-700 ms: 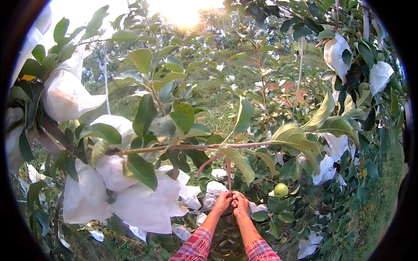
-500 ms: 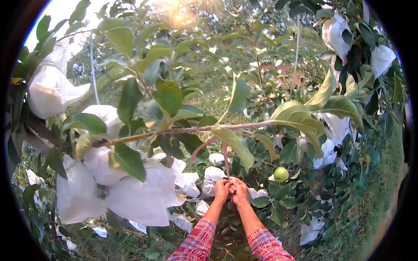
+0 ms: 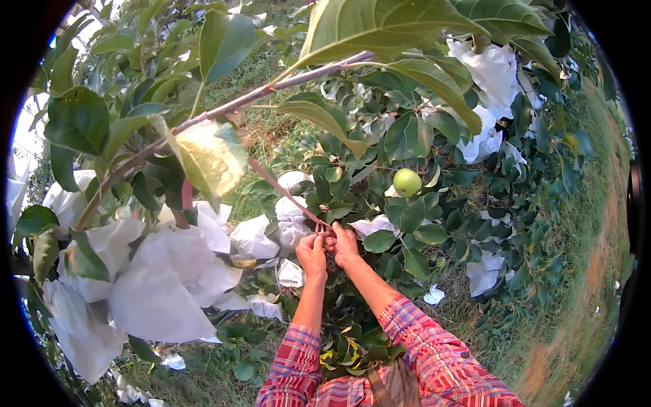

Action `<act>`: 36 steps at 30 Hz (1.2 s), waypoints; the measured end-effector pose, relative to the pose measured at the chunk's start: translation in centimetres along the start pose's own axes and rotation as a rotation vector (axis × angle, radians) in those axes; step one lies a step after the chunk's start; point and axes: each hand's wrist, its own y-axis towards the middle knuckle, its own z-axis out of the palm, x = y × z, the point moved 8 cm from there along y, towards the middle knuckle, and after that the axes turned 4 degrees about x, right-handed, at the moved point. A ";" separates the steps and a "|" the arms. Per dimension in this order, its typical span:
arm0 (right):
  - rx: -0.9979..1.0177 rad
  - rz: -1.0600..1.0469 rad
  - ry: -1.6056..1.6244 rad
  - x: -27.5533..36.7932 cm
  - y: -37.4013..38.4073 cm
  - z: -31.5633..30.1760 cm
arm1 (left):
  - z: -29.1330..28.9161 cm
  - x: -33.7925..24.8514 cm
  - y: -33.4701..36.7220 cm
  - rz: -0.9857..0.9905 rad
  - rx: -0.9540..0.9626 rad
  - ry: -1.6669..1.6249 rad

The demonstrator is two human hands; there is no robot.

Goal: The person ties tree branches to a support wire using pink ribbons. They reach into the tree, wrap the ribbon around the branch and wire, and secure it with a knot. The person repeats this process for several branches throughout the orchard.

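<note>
A pink strip of tape or ribbon (image 3: pixel 279 188) slants down from the leafy branch (image 3: pixel 234 106) to my hands, pulled taut. My left hand (image 3: pixel 312 254) is closed on its lower end with the fingers pinched together. Right against it, my right hand (image 3: pixel 342 244) also pinches the strip's end; the exact knot or crossing between the fingertips is too small to make out. A second piece of pink strip (image 3: pixel 186 195) hangs at the left below the branch. Close by on the right, a green apple (image 3: pixel 407 182) sits among leaves.
White fruit bags (image 3: pixel 166 285) hang in a cluster at the left, with more bags (image 3: pixel 489 78) at the upper right. Large leaves (image 3: pixel 386 27) cross the top of the view close up. A grassy strip with bare soil (image 3: pixel 576 305) runs along the right.
My view has tilted down and shifted, so the branch appears higher and slanted. Both hands keep hold of the strip, which now runs diagonally instead of nearly straight down.
</note>
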 end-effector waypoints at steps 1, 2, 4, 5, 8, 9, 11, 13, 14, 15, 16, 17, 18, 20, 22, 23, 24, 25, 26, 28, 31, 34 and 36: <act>0.041 0.100 -0.019 -1.5 -0.3 0.4 | -1.2 0.4 0.0 0.103 0.000 0.079; 0.081 0.200 -0.037 -2.7 -0.5 0.8 | -2.2 0.7 0.2 0.206 0.000 0.158; 0.096 0.277 -0.050 -2.2 0.6 0.2 | 0.8 -2.8 -1.0 0.174 0.069 0.194; 0.170 0.321 -0.072 -2.7 0.8 0.3 | 0.8 -3.4 -1.6 0.214 0.071 0.248; 0.320 0.381 0.075 -2.9 0.7 0.9 | 0.1 -3.2 -1.7 0.268 0.083 0.272; 0.405 0.420 0.130 -3.1 0.7 1.1 | 0.1 -3.0 -1.6 0.277 0.092 0.260; 0.499 0.398 0.154 -3.3 0.8 1.1 | 0.0 -1.7 -1.6 0.191 0.125 0.158; 0.518 0.380 0.138 -3.4 0.6 0.7 | 0.6 -3.0 -2.5 0.051 0.124 0.296; 0.510 0.389 0.118 -3.2 0.5 0.5 | 0.4 -2.9 -2.1 0.126 0.121 0.271; 0.504 0.403 0.092 -3.1 0.2 0.5 | 0.0 -3.8 -2.0 0.201 0.111 0.240; 0.498 0.416 0.066 -2.9 0.0 0.4 | -0.1 -4.5 -2.1 0.276 0.103 0.210; 0.513 0.437 0.043 -2.6 -0.1 0.6 | -0.7 -3.4 -1.4 0.114 0.044 0.004; 0.524 0.423 0.022 -2.1 -0.2 0.6 | 0.2 -4.3 -1.0 0.052 0.029 -0.095; 0.554 0.420 -0.035 -2.0 -1.0 1.0 | 0.5 -3.6 1.1 0.136 0.121 0.010; 0.593 0.446 -0.046 -2.0 -1.7 0.6 | 2.4 -3.4 2.1 0.002 0.238 0.214; 0.595 0.449 -0.076 -1.9 -1.7 0.4 | 3.2 -3.3 2.5 -0.065 0.297 0.317; 0.597 0.453 -0.102 -1.9 -1.8 0.3 | 3.8 -3.2 3.0 -0.123 0.333 0.411; 0.586 0.492 -0.126 -2.3 -1.8 -0.1 | 4.3 -3.1 3.5 -0.184 0.374 0.510; 0.550 0.471 -0.206 -2.5 -1.4 -0.4 | 4.4 -2.7 3.8 -0.243 0.414 0.608; 0.486 0.435 -0.371 -3.1 -0.7 -0.9 | 3.3 -1.6 5.7 -0.151 0.400 0.613; 0.466 0.414 -0.571 -2.5 -0.6 -1.9 | 3.5 -0.7 7.0 -0.276 0.445 0.612; 0.410 0.310 -0.818 -2.6 -0.3 -2.4 | 3.2 0.5 8.3 -0.128 0.475 0.696; 0.339 0.197 -1.019 -2.9 0.2 -3.0 | 2.4 1.3 9.0 0.010 0.472 0.773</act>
